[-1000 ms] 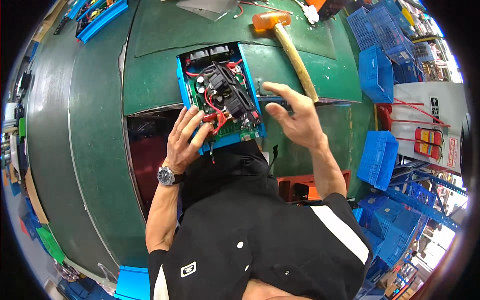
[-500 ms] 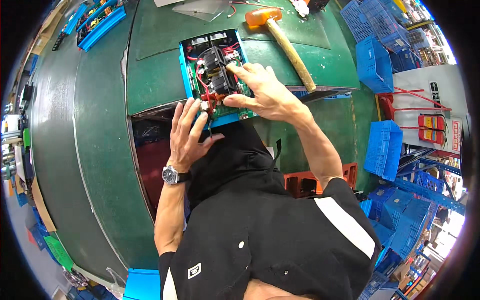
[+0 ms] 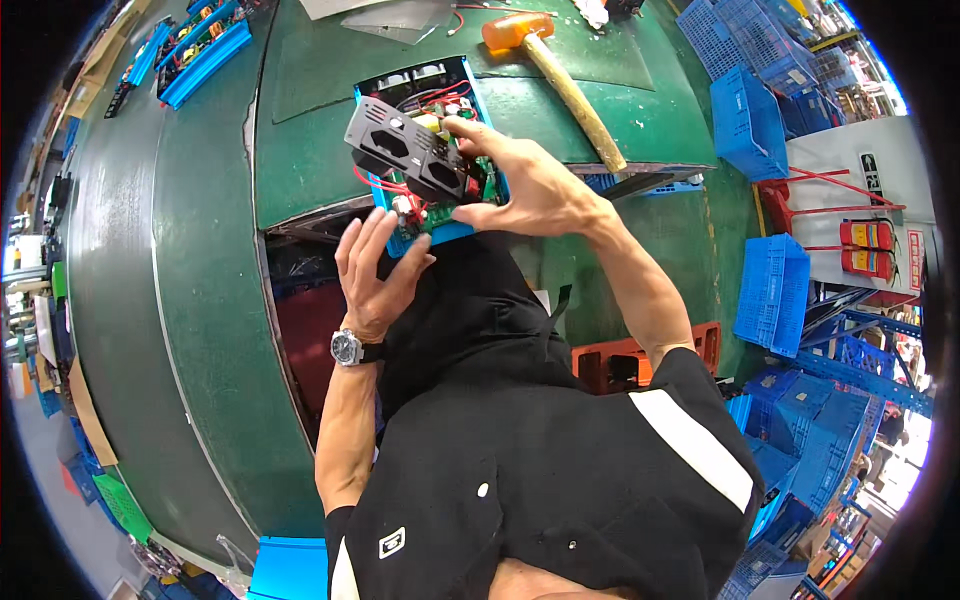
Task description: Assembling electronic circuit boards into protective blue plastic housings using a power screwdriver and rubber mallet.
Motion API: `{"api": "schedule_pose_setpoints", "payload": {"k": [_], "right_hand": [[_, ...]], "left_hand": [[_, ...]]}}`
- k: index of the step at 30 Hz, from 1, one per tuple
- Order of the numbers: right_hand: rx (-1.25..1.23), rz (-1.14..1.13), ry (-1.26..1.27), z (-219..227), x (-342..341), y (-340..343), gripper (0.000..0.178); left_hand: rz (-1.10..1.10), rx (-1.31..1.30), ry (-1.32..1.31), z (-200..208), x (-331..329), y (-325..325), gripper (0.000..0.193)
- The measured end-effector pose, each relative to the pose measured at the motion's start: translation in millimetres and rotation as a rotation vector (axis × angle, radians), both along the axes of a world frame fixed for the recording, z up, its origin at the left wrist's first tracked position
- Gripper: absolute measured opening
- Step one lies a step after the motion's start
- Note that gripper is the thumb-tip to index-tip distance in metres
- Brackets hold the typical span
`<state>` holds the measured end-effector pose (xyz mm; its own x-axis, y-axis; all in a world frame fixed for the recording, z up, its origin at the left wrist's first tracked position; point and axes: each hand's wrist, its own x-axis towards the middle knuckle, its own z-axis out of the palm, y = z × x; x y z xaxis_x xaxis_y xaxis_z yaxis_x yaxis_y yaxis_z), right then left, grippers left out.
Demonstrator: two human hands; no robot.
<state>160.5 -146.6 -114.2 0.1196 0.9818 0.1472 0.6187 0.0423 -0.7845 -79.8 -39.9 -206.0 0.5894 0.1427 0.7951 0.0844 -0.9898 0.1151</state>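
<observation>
A blue metal case [image 3: 476, 85] lies at the bench's near edge, its top uncovered, with green circuit boards, red wires and white connectors inside. Tilted over it is a black plastic end panel [image 3: 398, 142] with large cut-outs and small slots. My right hand [image 3: 535, 180] has the panel's right end between thumb and fingers; the exact contact is partly hidden. My left hand [image 3: 372, 275] is at the case's near left corner, fingers stretched and apart, thumb near the case's front edge. A white connector [image 3: 404, 205] with red wires sits just beyond its fingertips.
An orange-headed mallet [image 3: 560, 75] with a wooden handle lies right of the case. More blue cases with electronics [image 3: 205, 60] stand on the far left bench. Blue crates [image 3: 770, 295] are stacked at the right, and an orange crate [image 3: 648, 360] sits below the bench.
The black panel has turned and tipped left, and its slotted face now shows. My right hand has shifted slightly with it. My left hand has drawn back a little from the connector.
</observation>
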Motion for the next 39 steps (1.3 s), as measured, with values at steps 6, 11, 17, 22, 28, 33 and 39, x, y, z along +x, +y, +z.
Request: {"api": "schedule_pose_setpoints", "payload": {"k": [6,11,17,22,28,33,39], "right_hand": [[0.139,0.128,-0.172,9,7,-12,0.085],[0.248,0.181,-0.363,23,14,-38,0.086],[0.288,0.123,-0.533,78,25,-46,0.089],[0.162,0.093,-0.516,116,38,-18,0.087],[0.427,0.176,-0.671,102,27,-18,0.063],[0.478,0.127,-0.536,-2,20,-68,0.056],[0.498,0.154,-0.546,0,20,-54,0.068]], "left_hand": [[0.047,0.084,0.030,-22,2,20,0.047],[-0.121,-0.046,0.007,0,15,28,0.018],[-0.138,-0.001,-0.117,82,35,26,0.016],[-0.159,-0.322,-0.253,114,53,38,0.033],[-0.268,-0.129,-0.136,99,37,38,0.034],[-0.196,0.060,-0.179,15,21,0,0.035],[-0.149,-0.065,-0.110,-27,28,-7,0.034]]}}
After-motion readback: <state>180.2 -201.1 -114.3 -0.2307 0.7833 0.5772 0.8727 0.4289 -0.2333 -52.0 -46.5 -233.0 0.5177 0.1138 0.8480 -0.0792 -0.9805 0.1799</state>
